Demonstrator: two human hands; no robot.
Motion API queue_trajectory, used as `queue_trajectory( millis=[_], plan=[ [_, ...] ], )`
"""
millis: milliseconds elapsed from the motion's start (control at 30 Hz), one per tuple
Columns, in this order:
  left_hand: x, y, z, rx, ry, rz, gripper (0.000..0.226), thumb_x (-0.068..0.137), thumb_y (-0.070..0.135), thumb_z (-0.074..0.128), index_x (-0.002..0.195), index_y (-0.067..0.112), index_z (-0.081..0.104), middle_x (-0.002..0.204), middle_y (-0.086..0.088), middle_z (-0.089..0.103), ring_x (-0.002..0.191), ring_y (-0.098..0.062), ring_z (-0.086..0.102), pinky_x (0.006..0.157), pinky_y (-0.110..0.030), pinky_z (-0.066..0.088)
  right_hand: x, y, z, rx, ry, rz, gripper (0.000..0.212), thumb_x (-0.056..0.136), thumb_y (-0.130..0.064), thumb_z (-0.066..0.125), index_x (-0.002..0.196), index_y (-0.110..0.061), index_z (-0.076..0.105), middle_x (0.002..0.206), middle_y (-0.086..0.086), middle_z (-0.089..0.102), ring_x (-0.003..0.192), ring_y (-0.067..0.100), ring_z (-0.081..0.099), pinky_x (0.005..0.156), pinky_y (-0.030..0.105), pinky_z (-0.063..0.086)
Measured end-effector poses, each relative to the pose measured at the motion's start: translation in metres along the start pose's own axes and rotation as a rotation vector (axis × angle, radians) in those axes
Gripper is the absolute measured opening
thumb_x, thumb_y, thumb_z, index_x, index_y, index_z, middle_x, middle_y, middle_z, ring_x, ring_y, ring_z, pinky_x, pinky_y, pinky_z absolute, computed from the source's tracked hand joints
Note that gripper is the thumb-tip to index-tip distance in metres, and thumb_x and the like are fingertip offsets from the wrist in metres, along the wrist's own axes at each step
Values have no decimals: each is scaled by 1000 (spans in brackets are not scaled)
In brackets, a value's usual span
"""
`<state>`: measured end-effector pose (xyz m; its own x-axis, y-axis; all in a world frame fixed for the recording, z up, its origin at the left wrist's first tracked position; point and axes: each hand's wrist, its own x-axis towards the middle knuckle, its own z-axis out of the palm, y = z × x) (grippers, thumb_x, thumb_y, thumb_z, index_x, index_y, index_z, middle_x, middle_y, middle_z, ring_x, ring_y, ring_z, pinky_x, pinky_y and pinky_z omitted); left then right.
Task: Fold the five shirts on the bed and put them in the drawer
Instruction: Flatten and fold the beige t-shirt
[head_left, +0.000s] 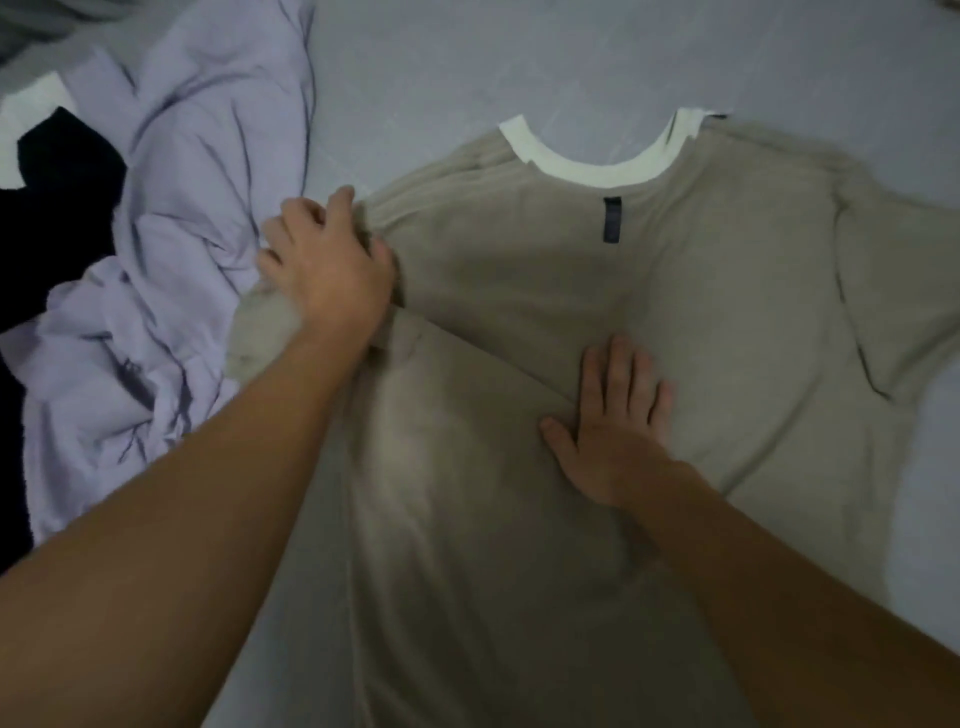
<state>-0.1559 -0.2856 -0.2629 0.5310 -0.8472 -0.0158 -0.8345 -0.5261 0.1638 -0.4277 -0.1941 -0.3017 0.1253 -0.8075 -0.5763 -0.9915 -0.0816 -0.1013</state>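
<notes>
A beige shirt (701, 312) with a white collar lies spread on the grey bed sheet (519, 67), collar pointing away from me. My left hand (327, 265) grips the shirt's left sleeve at its outer edge, fingers curled into the cloth. My right hand (618, 415) lies flat with straight fingers on the shirt's middle, pressing along a diagonal crease. A crumpled lilac shirt (171, 249) lies to the left, touching the beige sleeve. Partly under the lilac shirt, at the far left, is a black garment (57, 202) with a white trim.
Bare grey sheet stretches beyond the collar and along the right edge of the frame. A grey fabric bunch (31, 26) shows in the top left corner. No drawer is in view.
</notes>
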Motion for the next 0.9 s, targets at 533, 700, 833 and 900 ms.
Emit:
queue_trajectory(
  millis=[533, 700, 833, 900],
  plan=[
    [42, 55, 6, -140, 118, 237, 47, 86, 16, 46, 132, 20, 52, 148, -14, 40, 136, -32, 37, 108, -45, 22, 17, -2, -10, 40, -278, 38, 95, 88, -76, 18, 123, -24, -53, 132, 7, -64, 119, 33, -61, 104, 57, -33],
    [-29, 29, 44, 25, -182, 483, 68, 97, 50, 34, 158, 27, 14, 166, -5, 9, 153, -29, 6, 118, -58, 8, 15, 0, -7, 12, -238, 23, 96, 87, -77, 17, 124, -24, -55, 136, 8, -61, 123, 35, -58, 102, 57, -35],
    [-2, -25, 53, 70, -203, 292, 71, 97, 61, 20, 158, 28, 2, 167, -6, 0, 152, -35, 1, 121, -57, 4, 16, 1, -6, 0, -231, 10, 96, 87, -77, 16, 123, -24, -55, 136, 8, -62, 122, 35, -58, 100, 55, -37],
    [16, -33, 54, 97, -192, 294, 69, 99, 58, 18, 159, 25, 6, 166, -10, 4, 151, -37, 4, 121, -55, 6, 16, 2, -6, -1, -224, 11, 96, 87, -78, 15, 121, -25, -57, 134, 7, -63, 121, 34, -59, 99, 55, -37]
  ],
)
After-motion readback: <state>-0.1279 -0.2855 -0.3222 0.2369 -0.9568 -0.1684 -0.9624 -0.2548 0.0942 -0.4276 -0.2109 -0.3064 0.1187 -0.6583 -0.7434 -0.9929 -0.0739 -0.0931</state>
